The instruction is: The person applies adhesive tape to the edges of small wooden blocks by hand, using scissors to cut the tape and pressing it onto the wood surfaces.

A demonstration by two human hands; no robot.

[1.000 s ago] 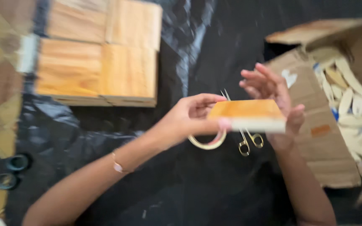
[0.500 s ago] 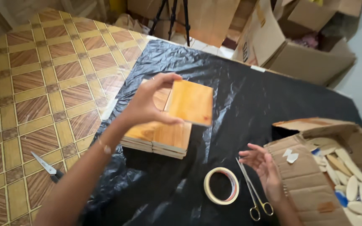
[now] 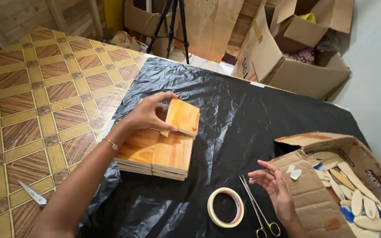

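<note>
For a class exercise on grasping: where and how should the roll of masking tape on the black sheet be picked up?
The roll of masking tape lies flat with its open centre facing up. Best come from straight above and pinch the ring's wall on the left, one finger inside the hole and the thumb outside. That side is free, while the scissors lie close along its right.

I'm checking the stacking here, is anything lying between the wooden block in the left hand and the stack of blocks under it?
Nothing visible: the left hand holds the wooden block tilted right over the stack of blocks.
</note>
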